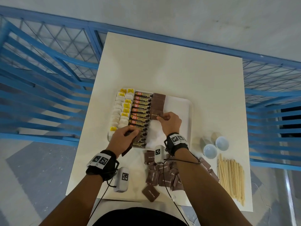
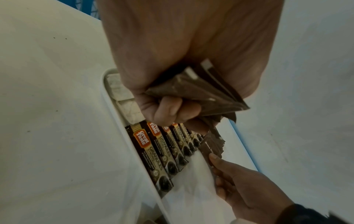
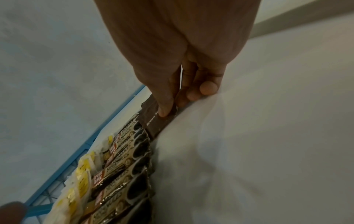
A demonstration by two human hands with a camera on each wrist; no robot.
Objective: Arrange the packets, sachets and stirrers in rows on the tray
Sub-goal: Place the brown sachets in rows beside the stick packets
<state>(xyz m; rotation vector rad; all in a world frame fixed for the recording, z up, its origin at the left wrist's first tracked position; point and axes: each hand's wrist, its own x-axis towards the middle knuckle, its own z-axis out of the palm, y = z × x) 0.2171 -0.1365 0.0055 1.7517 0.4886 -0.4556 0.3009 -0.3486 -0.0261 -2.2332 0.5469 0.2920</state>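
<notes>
A: What took up most of the view?

B: A white table (image 1: 171,70) stood against a blue railing (image 1: 48,75). On it lay a white tray (image 1: 187,108) lined with paper.

A: And on the tray?

B: Three rows ran away from the person. Tea bags (image 1: 121,111) with yellow tags filled the left side, and coffee stick packets (image 1: 140,111) lay side by side next to them. Brown sugar sachets (image 1: 158,102) overlapped in a partial row just right of the sticks, at the far end only.

A: What remained off the tray?

B: A loose pile of brown sachets (image 1: 164,175) lay on the table near the person. Right of it lay a bundle of wooden stirrers (image 1: 231,176), and beyond the stirrers stood two pale blue bowls (image 1: 215,146).

A: What was the right hand doing?

B: The right hand (image 1: 171,123) was over the tray, thumb and fingers pinching one brown sachet (image 1: 156,115) at its edge. That sachet sat at the near end of the sugar row, touching the coffee sticks.

A: And the left?

B: The left hand (image 1: 123,141) hovered over the near end of the coffee row. Its fingers (image 2: 168,109) were curled round a bunch of brown sachets (image 2: 201,91), whose corners stuck out below the palm.
</notes>
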